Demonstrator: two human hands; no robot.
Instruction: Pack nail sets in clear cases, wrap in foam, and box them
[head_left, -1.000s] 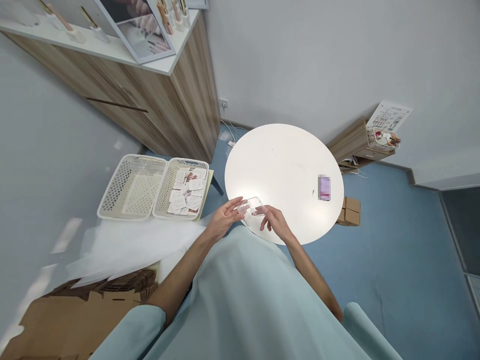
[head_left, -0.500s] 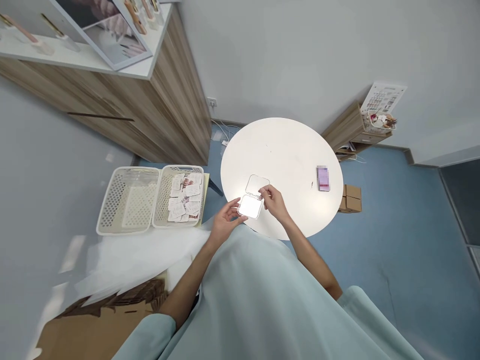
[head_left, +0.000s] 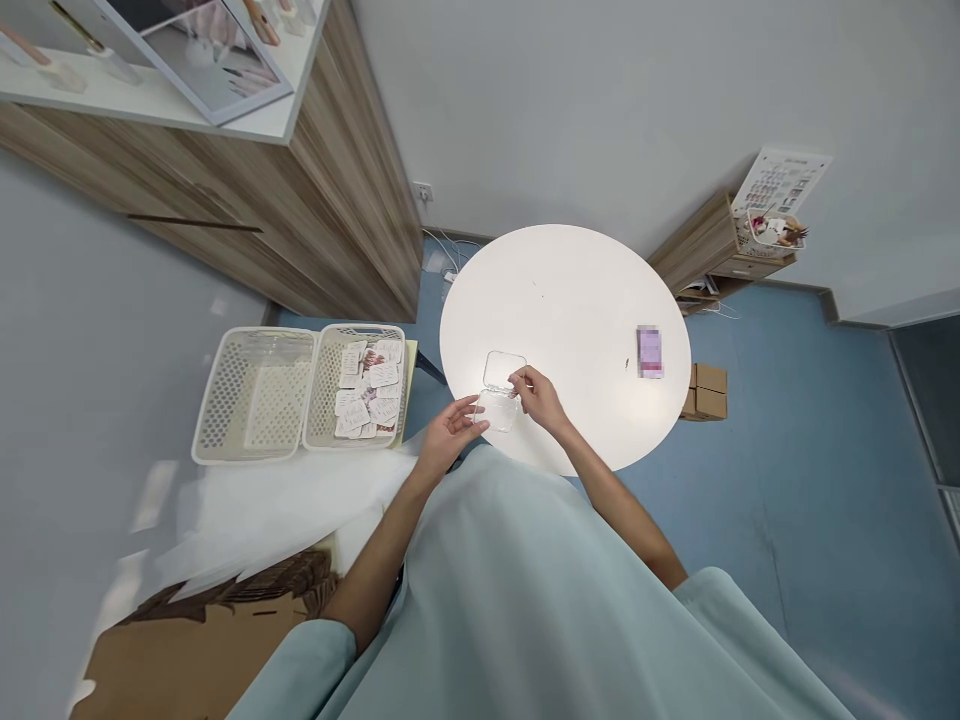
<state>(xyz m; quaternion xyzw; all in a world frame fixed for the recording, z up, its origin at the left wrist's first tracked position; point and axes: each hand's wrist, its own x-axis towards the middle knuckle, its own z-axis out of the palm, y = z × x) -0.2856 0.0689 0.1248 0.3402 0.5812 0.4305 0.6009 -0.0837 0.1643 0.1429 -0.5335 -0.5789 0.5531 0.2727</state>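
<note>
Clear hinged case: open in front of me, above the near-left edge of the white tabletop; I cannot tell whether it touches the surface.
Lid: swung up, on the far side of the hinge from me.
Left fingers: clamped on the case's left edge, thumb on the near side.
Right fingers: drawn together at the right end of the hinge; I cannot tell whether they pinch anything.
Purple item: blurred, near the tabletop's right edge, well apart from me, 1 small dark speck just beside it.
Right basket: 1 of 2 white perforated ones side by side to my left, with printed cards inside.
Left basket: against the other.
Cardboard boxes: just past the tabletop's right edge.
Wood-grain cabinet: beyond the baskets, left of the tabletop.
</note>
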